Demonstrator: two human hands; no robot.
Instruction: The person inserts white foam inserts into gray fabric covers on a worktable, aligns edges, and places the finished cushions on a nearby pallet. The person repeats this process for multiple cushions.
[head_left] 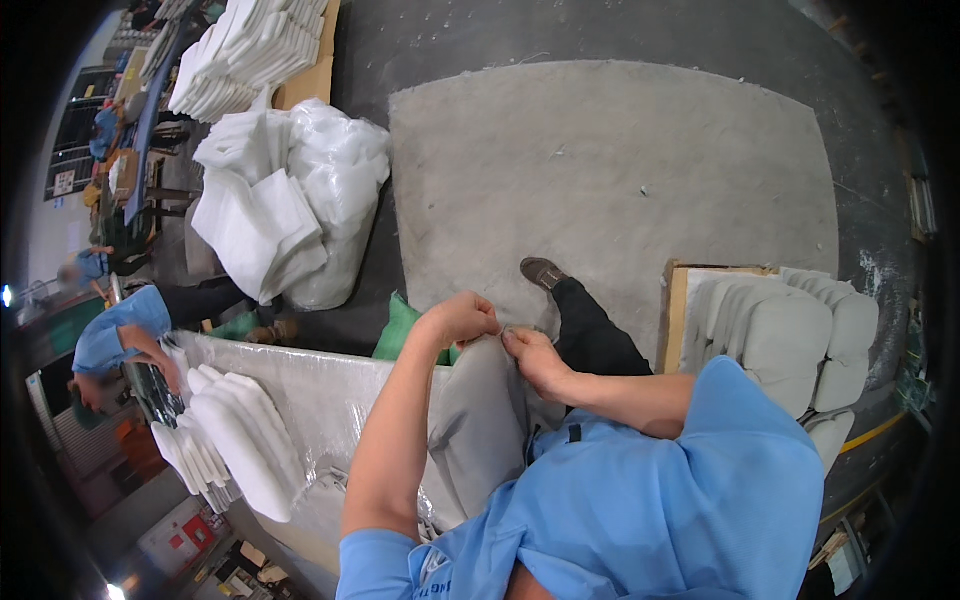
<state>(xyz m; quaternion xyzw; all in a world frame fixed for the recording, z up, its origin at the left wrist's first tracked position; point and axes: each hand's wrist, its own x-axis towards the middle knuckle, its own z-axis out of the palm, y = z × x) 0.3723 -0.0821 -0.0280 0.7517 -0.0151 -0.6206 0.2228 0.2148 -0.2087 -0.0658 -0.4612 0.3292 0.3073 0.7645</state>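
- Pinching the top edge of a grey fabric cushion cover (478, 420), both hands meet at the centre of the head view, just above the person's blue shirt.
- Judging by what lies about, the work looks partway along: a row of finished-looking white padded pieces (240, 440) lies at eight o'clock on the plastic-wrapped counter (330, 385), another batch of pale grey cushions (790, 340) stands at three o'clock, and the cover in hand is not yet set down with either.
- The left hand (462, 318) is curled nearly shut, fingertips closed on the cover's upper edge, forearm rising steeply from six o'clock.
- The right hand (535, 358) is also closed in a pinch on that same edge, just beside the left, elbow bent out toward four o'clock.
- Whether a needle or thread sits between the fingers cannot be told.
- At ten o'clock sits a heap of clear plastic bags of white padding (290, 200).
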